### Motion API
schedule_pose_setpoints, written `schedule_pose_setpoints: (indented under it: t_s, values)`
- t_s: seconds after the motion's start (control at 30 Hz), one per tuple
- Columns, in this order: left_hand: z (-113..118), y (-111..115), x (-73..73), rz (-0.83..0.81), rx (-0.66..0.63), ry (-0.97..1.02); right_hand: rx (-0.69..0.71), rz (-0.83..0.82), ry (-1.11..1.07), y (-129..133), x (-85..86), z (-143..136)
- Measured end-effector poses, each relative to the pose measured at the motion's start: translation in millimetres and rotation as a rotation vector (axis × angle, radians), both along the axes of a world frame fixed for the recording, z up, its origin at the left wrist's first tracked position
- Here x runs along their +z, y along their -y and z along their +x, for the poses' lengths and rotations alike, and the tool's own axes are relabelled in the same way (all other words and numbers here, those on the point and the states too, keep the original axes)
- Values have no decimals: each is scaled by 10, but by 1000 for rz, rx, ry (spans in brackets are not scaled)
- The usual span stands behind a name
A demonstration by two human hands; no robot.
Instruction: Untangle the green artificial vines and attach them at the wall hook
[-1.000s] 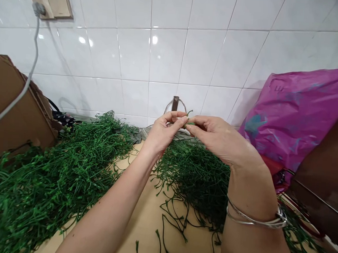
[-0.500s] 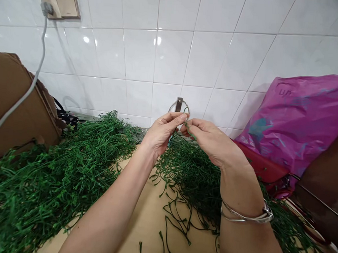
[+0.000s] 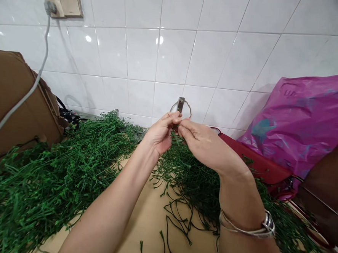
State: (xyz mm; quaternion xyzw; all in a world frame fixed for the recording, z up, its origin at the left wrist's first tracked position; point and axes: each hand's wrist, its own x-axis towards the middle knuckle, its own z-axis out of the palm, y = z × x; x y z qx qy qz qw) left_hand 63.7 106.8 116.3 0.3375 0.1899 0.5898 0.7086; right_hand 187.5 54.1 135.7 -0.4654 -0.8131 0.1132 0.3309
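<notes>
Near the tiled wall, my left hand (image 3: pixel 163 130) has its thumb and fingers pinched together on something green and small, mostly hidden. Touching its fingertips, my right hand (image 3: pixel 199 141) is closed too, and what it pinches is hidden behind its fingers. Just behind both hands, a metal clip (image 3: pixel 181 103) with a loop of cord stands against the wall. Under and right of my hands lies a dark pile of knotted green cords (image 3: pixel 202 182). A larger, brighter heap of green cords (image 3: pixel 48 180) spreads on the left.
Loose cords lie on the tan tabletop (image 3: pixel 140 224). A cardboard box (image 3: pixel 12 105) is at the left, below a wall socket (image 3: pixel 52 1) with a grey cable. At the right are a red bag (image 3: pixel 255 162) and a pink plastic bag (image 3: pixel 309 123).
My right hand has moved left and turned over, its fingers closing near my left fingertips. The green strand seen between my hands before is now mostly hidden. The view has shifted slightly.
</notes>
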Motion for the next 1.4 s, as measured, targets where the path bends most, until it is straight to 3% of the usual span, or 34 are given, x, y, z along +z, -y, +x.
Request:
schedule_pose_setpoints:
  t_s: [0.1, 0.17, 0.37, 0.47, 0.57, 0.67, 0.77, 0.9, 1.03, 1.1, 1.23, 1.4]
  values:
    - [-43, 7, 48, -85, -90, 84, 162, 33, 100, 84, 55, -2]
    - [-60, 21, 65, -70, -101, 107, 157, 35, 92, 117, 97, 83]
    - [-51, 78, 45, 136, -28, -26, -369, 34, 159, 209, 199, 655]
    - [-27, 104, 27, 201, -41, -87, -490, 143, 95, 260, 210, 739]
    - [21, 137, 13, 236, -33, -130, -395, 173, 5, 249, 178, 539]
    - [70, 161, -2, 282, -11, -190, -176, 23, -20, 154, 114, 262]
    - [73, 149, -27, 320, 11, -265, -117, -73, -4, 40, 64, 139]
    - [3, 94, -70, 350, 77, -447, -137, -42, -162, -20, 65, 234]
    - [-66, 45, -97, 429, -144, -623, -133, -60, -446, -49, 59, 403]
    - [-83, 29, -100, 493, -192, -692, -137, -67, -505, -77, 34, 485]
    - [-93, 13, -99, 613, -74, -810, -146, -70, -547, -119, -21, 626]
    - [-84, 34, -87, 621, 69, -803, -207, -160, -511, -121, -35, 698]
